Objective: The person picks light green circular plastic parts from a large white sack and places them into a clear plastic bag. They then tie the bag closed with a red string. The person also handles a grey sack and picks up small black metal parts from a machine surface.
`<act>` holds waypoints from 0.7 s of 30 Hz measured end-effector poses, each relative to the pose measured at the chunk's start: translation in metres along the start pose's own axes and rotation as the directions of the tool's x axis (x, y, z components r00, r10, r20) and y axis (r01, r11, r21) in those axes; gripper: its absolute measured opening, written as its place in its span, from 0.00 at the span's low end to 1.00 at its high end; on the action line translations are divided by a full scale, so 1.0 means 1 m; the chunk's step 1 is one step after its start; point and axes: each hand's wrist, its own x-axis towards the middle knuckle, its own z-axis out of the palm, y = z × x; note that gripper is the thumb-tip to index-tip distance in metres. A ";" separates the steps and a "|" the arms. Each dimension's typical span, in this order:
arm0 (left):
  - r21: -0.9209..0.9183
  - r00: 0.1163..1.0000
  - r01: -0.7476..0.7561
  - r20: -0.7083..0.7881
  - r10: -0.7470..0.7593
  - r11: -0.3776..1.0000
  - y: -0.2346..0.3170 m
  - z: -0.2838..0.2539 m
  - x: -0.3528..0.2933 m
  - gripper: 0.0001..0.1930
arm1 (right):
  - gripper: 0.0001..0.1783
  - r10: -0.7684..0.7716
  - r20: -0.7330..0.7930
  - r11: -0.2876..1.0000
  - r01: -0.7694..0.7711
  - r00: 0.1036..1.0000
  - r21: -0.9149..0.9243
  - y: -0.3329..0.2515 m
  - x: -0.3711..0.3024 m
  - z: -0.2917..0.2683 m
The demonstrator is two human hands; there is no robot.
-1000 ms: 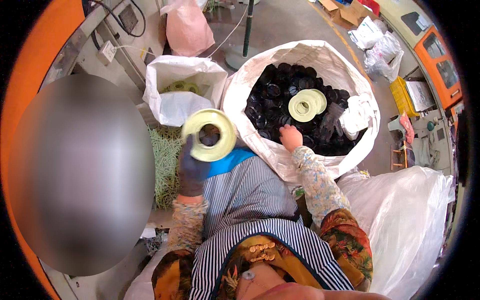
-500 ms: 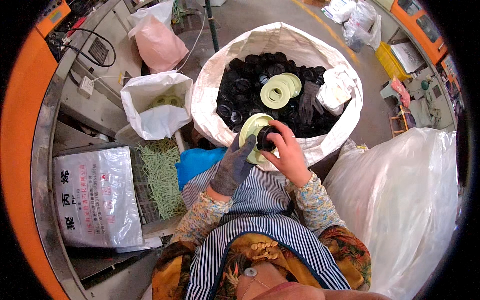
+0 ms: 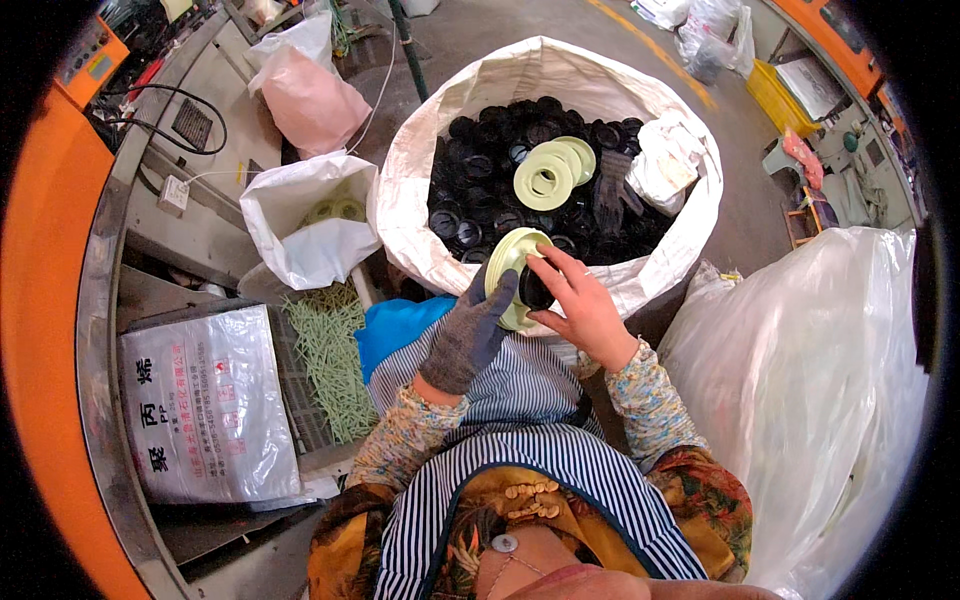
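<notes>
In front of my apron, my left hand, in a dark grey glove, grips pale green flanged plastic rings that look stacked and stand tilted on edge. My bare right hand has its fingers closed on a black round plastic cap, held against the rings' face; part of it is hidden by my fingers. Just beyond my hands, a large white woven sack is filled with black caps. On that heap lie a few more green rings, a dark glove and a crumpled white bag.
Left of the big sack is a smaller white sack with green rings inside. Thin green plastic sticks lie by a printed plastic bag. A big clear plastic bag bulges on the right. Orange machinery borders the left.
The green rings have tipped more edge-on. My right fingers have straightened and lie flatter over the black cap. The whole view has shifted slightly.
</notes>
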 end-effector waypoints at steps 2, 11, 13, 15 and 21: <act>0.027 0.999 0.023 0.029 -0.024 0.999 0.002 0.000 0.002 0.39 | 0.44 0.022 0.012 1.000 -0.022 1.000 0.002 0.003 -0.002 0.001; -0.782 0.874 0.374 0.118 -0.471 0.499 0.019 0.018 0.014 0.25 | 0.43 0.404 0.078 0.899 -0.412 0.911 0.149 0.001 -0.007 0.022; -0.910 0.715 0.411 0.284 -0.639 0.055 0.029 0.018 0.025 0.29 | 0.43 0.453 0.011 0.860 -0.441 0.891 0.258 0.004 -0.010 0.033; -0.921 0.768 0.366 0.217 -0.602 0.134 0.029 0.018 0.028 0.28 | 0.42 0.434 -0.012 0.846 -0.403 0.901 0.351 0.005 -0.009 0.032; -0.857 0.813 0.405 0.178 -0.554 0.319 0.014 0.020 0.015 0.25 | 0.42 0.246 -0.119 0.957 -0.222 0.962 0.188 0.009 -0.003 0.026</act>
